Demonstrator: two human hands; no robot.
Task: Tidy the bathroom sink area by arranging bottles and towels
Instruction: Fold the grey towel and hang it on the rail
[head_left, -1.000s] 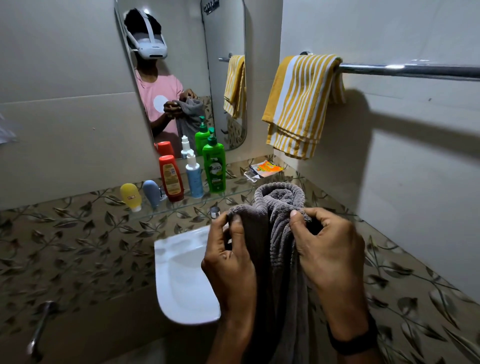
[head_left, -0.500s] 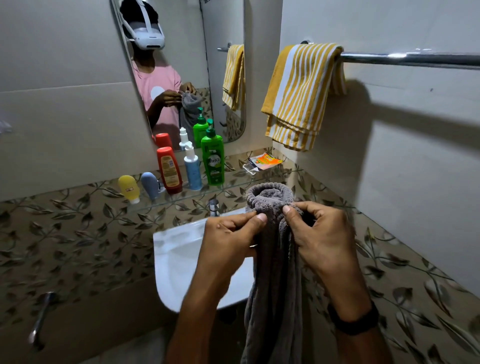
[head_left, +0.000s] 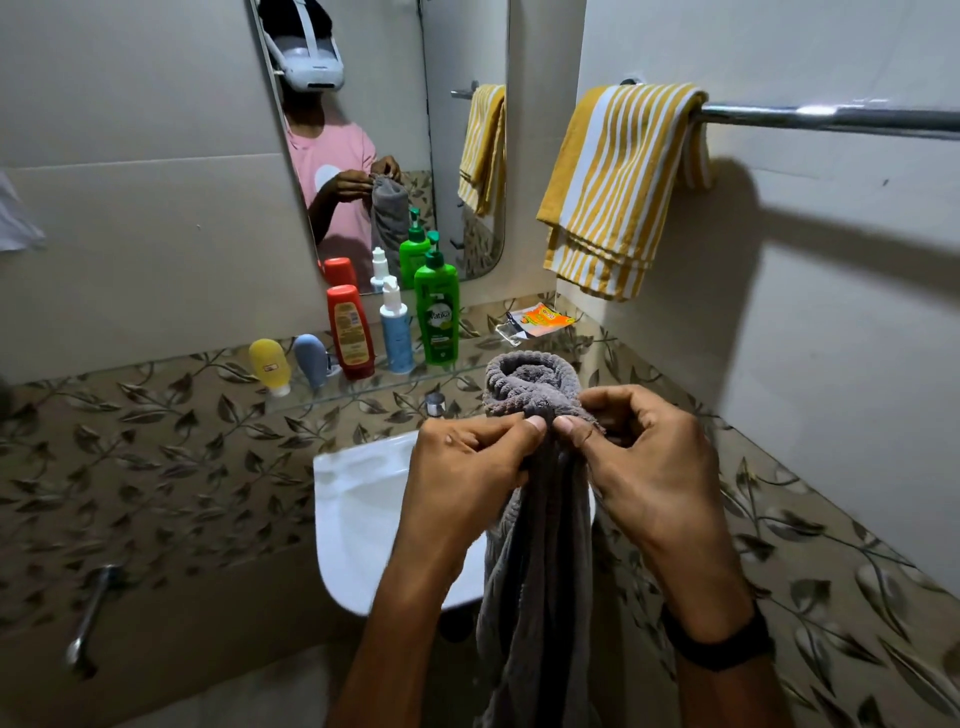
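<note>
Left hand (head_left: 467, 483) and right hand (head_left: 649, 467) both pinch the grey ribbed terry towel (head_left: 535, 571) just below its coiled top. Towel hangs over the white basin (head_left: 358, 519); paired grip probably keeps the coil from unrolling.

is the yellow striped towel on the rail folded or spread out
Folded. The yellow striped towel hangs doubled over the rail, with several stacked layered edges at its bottom.

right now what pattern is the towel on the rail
Yellow and white stripes on the hanging towel, clearest in the head view.

Dim, warm light; glare streaks the chrome towel rail (head_left: 831, 118), which casts a hard wall shadow (edges bend, tiles blur).
</note>
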